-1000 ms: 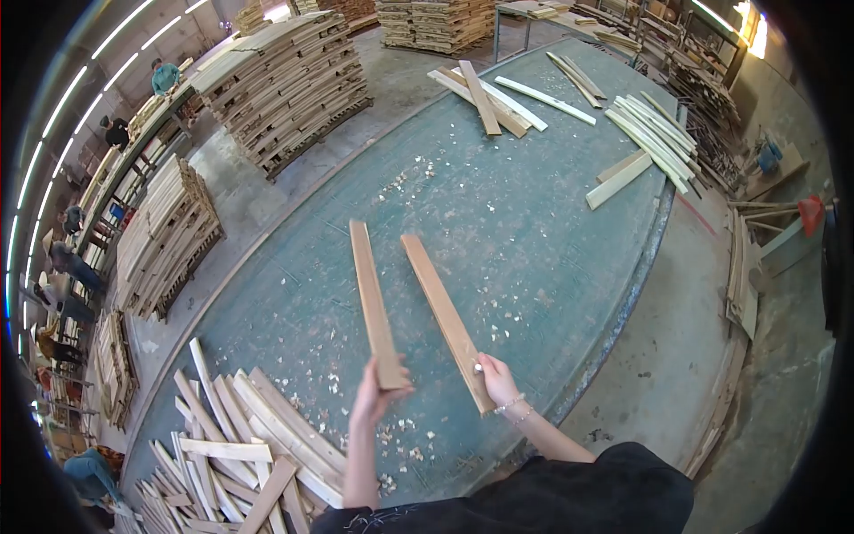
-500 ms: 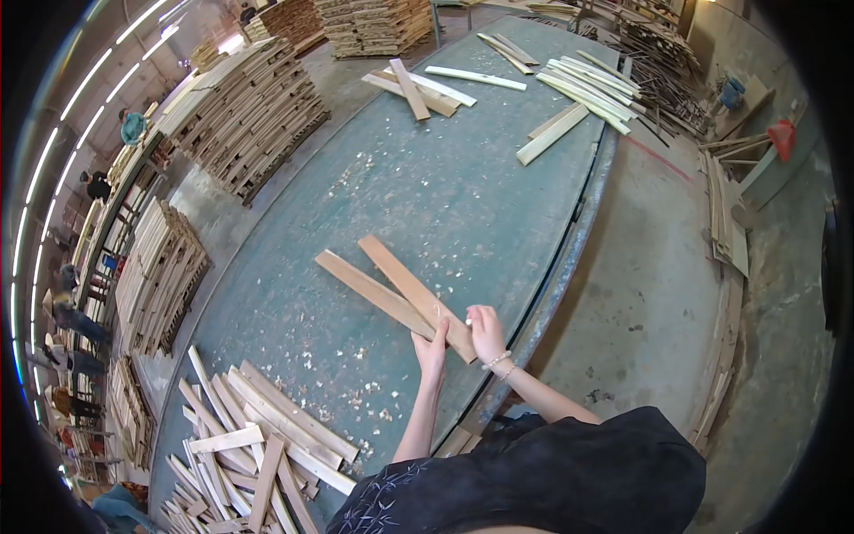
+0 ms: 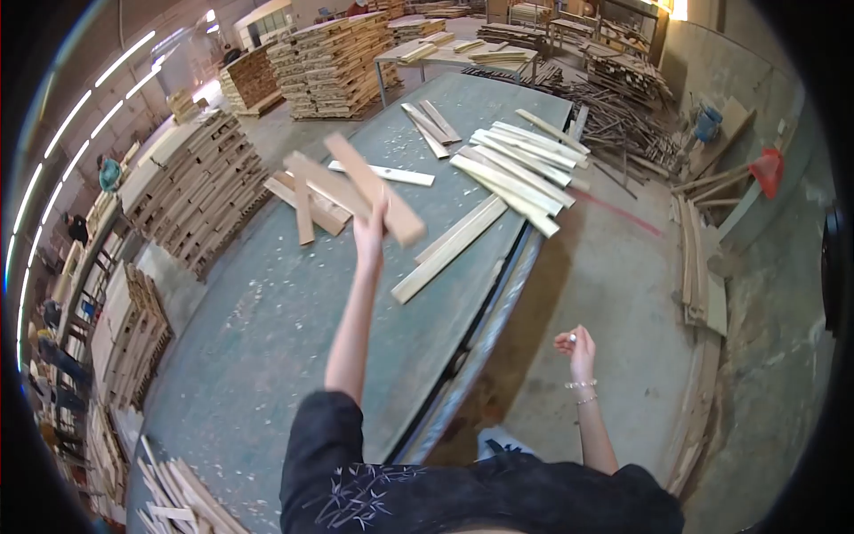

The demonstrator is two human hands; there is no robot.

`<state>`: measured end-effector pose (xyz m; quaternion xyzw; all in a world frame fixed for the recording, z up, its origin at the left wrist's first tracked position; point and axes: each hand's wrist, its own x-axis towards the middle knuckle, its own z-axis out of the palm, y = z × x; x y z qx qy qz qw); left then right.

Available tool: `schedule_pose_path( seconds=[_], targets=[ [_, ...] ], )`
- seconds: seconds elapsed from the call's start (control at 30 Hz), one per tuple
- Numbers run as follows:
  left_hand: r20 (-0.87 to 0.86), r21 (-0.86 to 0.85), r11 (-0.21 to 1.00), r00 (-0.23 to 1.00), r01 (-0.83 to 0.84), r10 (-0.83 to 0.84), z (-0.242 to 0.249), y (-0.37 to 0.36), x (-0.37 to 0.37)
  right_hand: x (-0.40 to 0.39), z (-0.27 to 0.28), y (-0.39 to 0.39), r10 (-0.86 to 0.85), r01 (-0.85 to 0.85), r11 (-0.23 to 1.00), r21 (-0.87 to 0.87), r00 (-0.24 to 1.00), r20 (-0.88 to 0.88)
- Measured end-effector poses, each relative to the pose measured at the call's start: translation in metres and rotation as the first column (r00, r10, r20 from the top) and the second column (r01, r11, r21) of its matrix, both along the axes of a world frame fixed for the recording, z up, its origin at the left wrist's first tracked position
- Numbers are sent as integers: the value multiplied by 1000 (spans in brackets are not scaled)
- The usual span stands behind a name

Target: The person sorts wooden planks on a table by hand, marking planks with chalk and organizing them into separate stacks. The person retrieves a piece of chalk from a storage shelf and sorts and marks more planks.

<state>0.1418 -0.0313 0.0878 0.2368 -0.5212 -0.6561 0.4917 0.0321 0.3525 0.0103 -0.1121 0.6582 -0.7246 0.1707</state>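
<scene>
My left hand (image 3: 369,236) is stretched far forward over the table, closed around two wooden boards. The nearer reddish-brown board (image 3: 363,178) is raised and tilted, and a lighter brown board (image 3: 325,185) lies partly behind it. Just beyond and below them, a few brown boards (image 3: 305,212) rest on the table. My right hand (image 3: 580,354), with bracelets at its wrist, hangs over the floor to the right of the table. Its fingers are curled around a small white piece (image 3: 573,338), too small to name for sure.
The long green table (image 3: 294,329) carries wood shavings. Pale boards (image 3: 516,165) are piled at its far right, with a long pale board (image 3: 447,249) nearer. More strips (image 3: 182,498) lie at the near left. Stacked lumber (image 3: 191,182) stands beyond the left edge; people work farther left.
My left hand has carried the two boards forward to the far part of the table. My right hand has moved away from the boards, out over the floor. The view has shifted forward.
</scene>
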Motion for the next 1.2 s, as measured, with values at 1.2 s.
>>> schedule_pose_path(
  seconds=[1.2],
  targets=[
    [855,-179,428,75,-886,512,-78,375,500,147,-20,-147,969,-929,213,304,240,53]
  ],
)
